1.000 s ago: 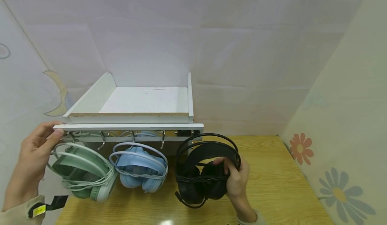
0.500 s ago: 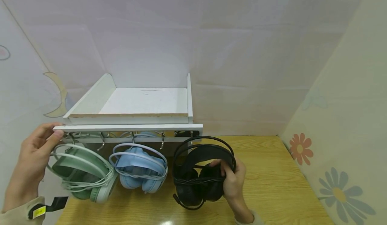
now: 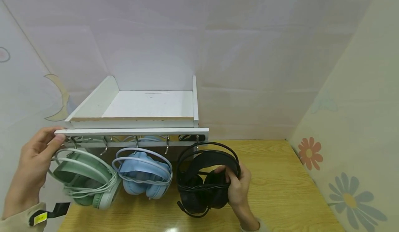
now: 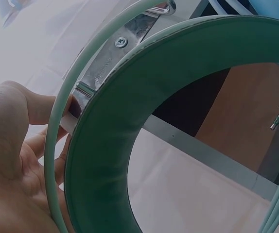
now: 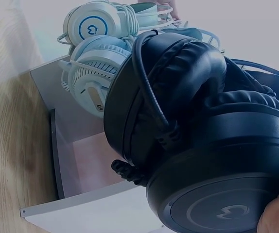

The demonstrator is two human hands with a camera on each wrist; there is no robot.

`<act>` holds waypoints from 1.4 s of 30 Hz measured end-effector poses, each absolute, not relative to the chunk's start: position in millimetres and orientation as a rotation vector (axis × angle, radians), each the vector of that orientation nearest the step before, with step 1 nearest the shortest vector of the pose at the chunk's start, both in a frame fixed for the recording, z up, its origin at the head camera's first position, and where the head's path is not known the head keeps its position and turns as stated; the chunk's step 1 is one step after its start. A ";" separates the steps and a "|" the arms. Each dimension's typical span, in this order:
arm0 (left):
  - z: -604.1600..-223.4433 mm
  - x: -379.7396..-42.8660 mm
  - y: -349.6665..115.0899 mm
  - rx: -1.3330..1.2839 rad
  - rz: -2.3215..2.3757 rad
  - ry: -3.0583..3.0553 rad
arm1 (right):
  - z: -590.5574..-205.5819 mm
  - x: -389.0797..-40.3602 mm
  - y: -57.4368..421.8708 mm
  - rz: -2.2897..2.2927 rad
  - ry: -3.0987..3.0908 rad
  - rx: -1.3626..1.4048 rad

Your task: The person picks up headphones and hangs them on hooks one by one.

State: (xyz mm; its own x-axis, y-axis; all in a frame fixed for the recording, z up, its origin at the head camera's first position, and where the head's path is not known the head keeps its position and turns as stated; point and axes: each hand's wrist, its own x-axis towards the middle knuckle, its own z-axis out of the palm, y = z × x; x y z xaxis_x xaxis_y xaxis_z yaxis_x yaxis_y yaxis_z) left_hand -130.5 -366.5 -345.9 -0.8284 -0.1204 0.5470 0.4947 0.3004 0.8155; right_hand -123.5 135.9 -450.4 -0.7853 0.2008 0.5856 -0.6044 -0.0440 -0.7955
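My left hand (image 3: 34, 162) pinches the left end of a white hook rail (image 3: 134, 132) between thumb and fingers. Just beside it hangs a green headset (image 3: 107, 194), its cord wrapped round it; its padded band (image 4: 100, 145) fills the left wrist view. Right of that, a light blue headset (image 3: 134, 186) hangs from the rail. My right hand (image 3: 240, 189) grips a black headset (image 3: 194, 198) by its right side, below the rail's right end. Its arched bands overlap the last hook, and I cannot tell whether they bear on it. A short microphone boom sticks out low on its left.
Behind the rail stands a white open-topped shelf unit (image 3: 134, 124). A bare metal hook (image 3: 167, 145) shows between the blue and black headsets. The wooden table (image 3: 280, 190) extends right towards a wall with a printed red flower (image 3: 309, 153).
My right hand and the black headset have shifted a little left and down. The left hand and the green and blue headsets have stayed in place.
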 end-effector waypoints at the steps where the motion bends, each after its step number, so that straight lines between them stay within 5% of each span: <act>1: -345.8 -130.5 -366.4 -0.331 -1.568 -2.054 | -450.7 -123.5 135.6 1.885 -1.678 0.430; 42: -348.5 -130.0 -367.4 -0.353 -1.524 -2.074 | -467.3 -128.6 128.3 1.872 -1.683 0.531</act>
